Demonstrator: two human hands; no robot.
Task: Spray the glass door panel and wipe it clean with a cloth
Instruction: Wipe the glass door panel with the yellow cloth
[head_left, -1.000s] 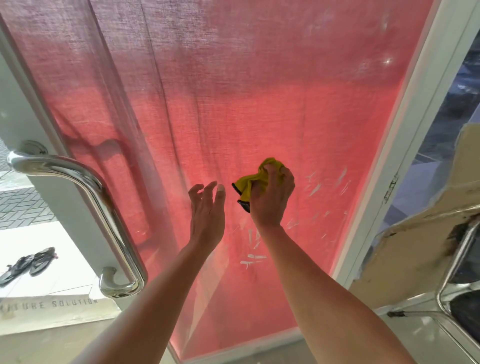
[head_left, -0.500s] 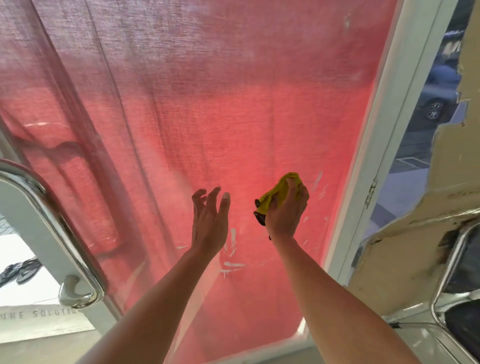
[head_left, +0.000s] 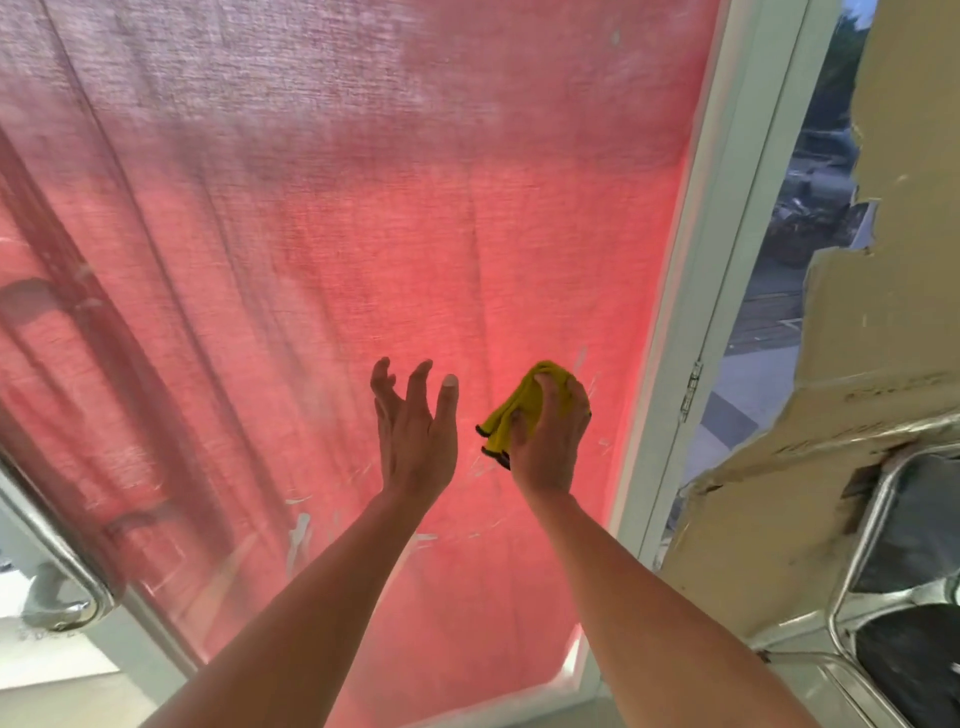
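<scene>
The glass door panel (head_left: 363, 208) fills most of the head view, with a red cloth curtain hanging behind the glass. White streaks mark the glass low down, around my hands. My right hand (head_left: 548, 436) grips a bunched yellow cloth (head_left: 514, 410) with a dark edge and holds it against the glass near the panel's right side. My left hand (head_left: 415, 431) is raised just left of it, fingers loosely spread, holding nothing, close to the glass. No spray bottle is in view.
A chrome door handle (head_left: 62, 551) curves at the lower left edge. The white door frame (head_left: 727, 260) with a hinge (head_left: 691, 387) runs down the right. Beyond it stand a torn beige panel (head_left: 883, 338) and a chrome-framed chair (head_left: 893, 597).
My right hand has carried the yellow cloth to the right along the glass. The view has swung right, so the door handle has slid to the left edge. My left hand stays raised and empty.
</scene>
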